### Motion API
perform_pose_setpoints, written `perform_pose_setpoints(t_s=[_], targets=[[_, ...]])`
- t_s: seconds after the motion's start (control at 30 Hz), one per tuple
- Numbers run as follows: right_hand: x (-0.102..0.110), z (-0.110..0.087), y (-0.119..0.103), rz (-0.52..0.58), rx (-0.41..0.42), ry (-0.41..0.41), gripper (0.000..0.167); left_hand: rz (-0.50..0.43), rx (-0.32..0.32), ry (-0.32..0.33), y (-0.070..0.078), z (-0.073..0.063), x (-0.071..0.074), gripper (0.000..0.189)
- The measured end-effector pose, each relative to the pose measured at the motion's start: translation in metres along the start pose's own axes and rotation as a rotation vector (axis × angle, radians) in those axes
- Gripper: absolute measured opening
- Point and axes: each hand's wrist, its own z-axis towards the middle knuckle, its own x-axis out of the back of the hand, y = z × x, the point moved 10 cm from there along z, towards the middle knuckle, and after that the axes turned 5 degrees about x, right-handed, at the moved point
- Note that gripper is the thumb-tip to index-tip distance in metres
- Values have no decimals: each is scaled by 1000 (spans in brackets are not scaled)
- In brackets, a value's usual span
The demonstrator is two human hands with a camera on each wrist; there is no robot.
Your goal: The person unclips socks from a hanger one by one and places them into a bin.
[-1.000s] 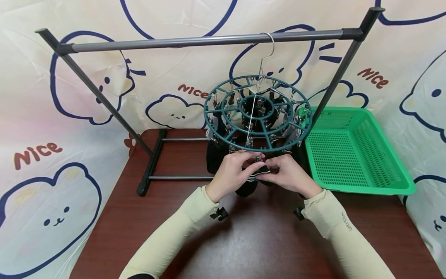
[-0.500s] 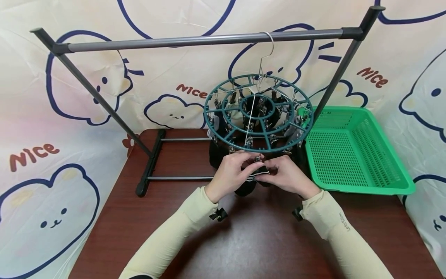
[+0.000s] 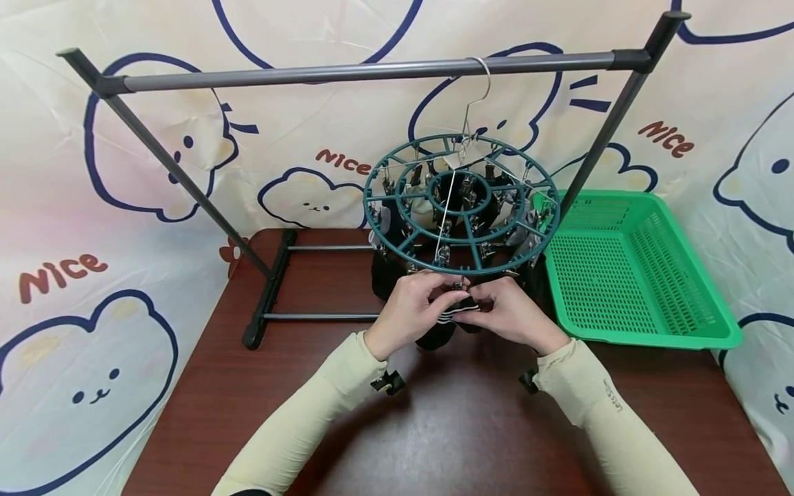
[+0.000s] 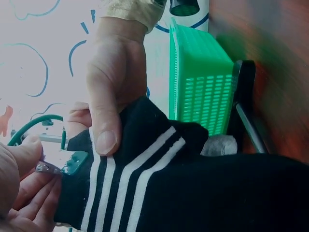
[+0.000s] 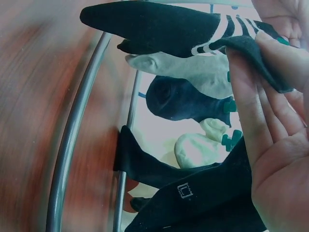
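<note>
A black sock [image 4: 217, 193] with white stripes hangs by its cuff under the front rim of a round green clip hanger [image 3: 409, 241]. My left hand [image 3: 406, 310] pinches a metal clip [image 4: 50, 166] whose green tip [image 4: 75, 162] lies over the cuff, as the left wrist view shows. On the other side of the cuff, my right hand [image 3: 517, 313] holds the sock between thumb and fingers. In the right wrist view the sock's foot [image 5: 154, 26] sticks out away from that hand. Part of the cuff is hidden behind the fingers.
Other socks hang close by, among them a grey sock [image 5: 188, 72], a dark blue sock [image 5: 174, 99] and a pale sock [image 5: 195, 150]. The hanger hooks over a grey rack bar [image 3: 310, 72]. A green basket [image 3: 651, 337] stands right on the brown table [image 3: 471, 434].
Both hands keep nearly the same place and grip on the clip and sock, shifting only very slightly left. The hanger's front rim sits slightly lower.
</note>
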Motion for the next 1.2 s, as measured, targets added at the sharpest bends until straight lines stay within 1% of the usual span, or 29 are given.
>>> perform_pose_setpoints(t_s=[0.13, 0.27, 0.43, 0.57, 0.63, 0.8, 1.0, 1.13, 1.2], targets=[[-2, 1, 0, 3, 10, -5, 10, -20, -3, 5, 0, 0, 1, 20], [-7, 0, 0, -1, 26, -19, 9, -13, -12, 6, 2, 0, 3, 19], [-10, 0, 0, 8, 34, -22, 12, -8, -5, -6, 1, 0, 3, 19], [-12, 1, -2, 4, 43, -39, 10, -4, -6, 10, 1, -1, 6, 20], [-13, 0, -2, -2, 33, -52, 10, -4, -9, 19, 2, -1, 7, 20], [-12, -2, -2, -13, 6, -68, 27, -6, -20, 25, 2, -1, 7, 19], [-14, -4, 0, -16, 10, -84, 26, -12, -19, 22, 3, 0, 7, 18], [-16, -5, 2, -17, -1, -98, 34, -15, -23, 22, 4, 1, 8, 18], [-15, -5, 2, -15, -6, -102, 36, -11, -25, 28, 4, 1, 8, 18]])
